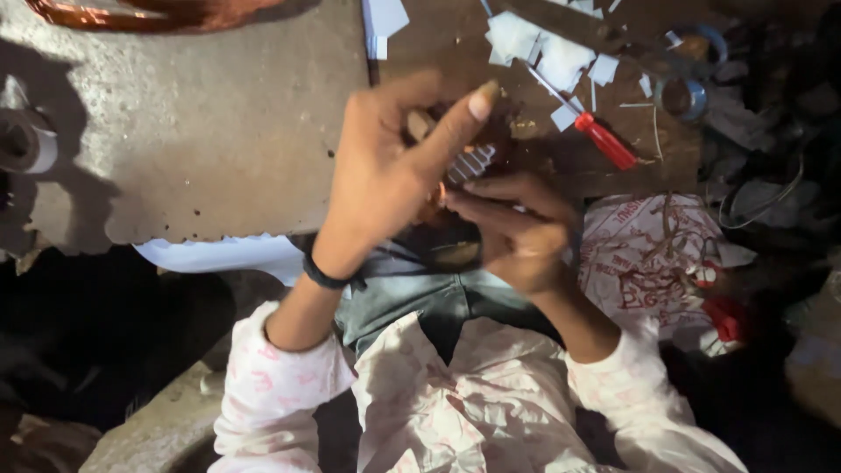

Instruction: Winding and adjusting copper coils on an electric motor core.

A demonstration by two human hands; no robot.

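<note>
A small slotted metal core (470,163), ribbed and pale with a hint of copper at its lower side, is held between the two hands above the person's lap, at the near edge of the workboard (219,140). The left hand (385,171) is closed around it from the left and above, the thumb stretched out across the top with its nail turned upward, so that the part appears steadied from one side. The right hand (517,232) is curled beneath and to the right, its fingers pinched together at the lower edge of the core; what they hold there, if anything beyond the core itself, cannot be made out through the blur. Both wrists are bent inward, forearms raised from the body in pale patterned sleeves (289,377), and a dark band (326,276) is worn on the left wrist.

Just beyond the hands, a screwdriver with a red handle (604,140) is laid on the dark board, its shaft pointing up and left, probably kept within easy reach. Cut slips of white paper (547,57) are scattered around and behind it. A roll of tape (696,88) lies further right, and another roll (31,144) at the far left. A coil of copper wire (131,13) is seen at the top edge. A printed sack (648,263) is spread beside the right knee.
</note>
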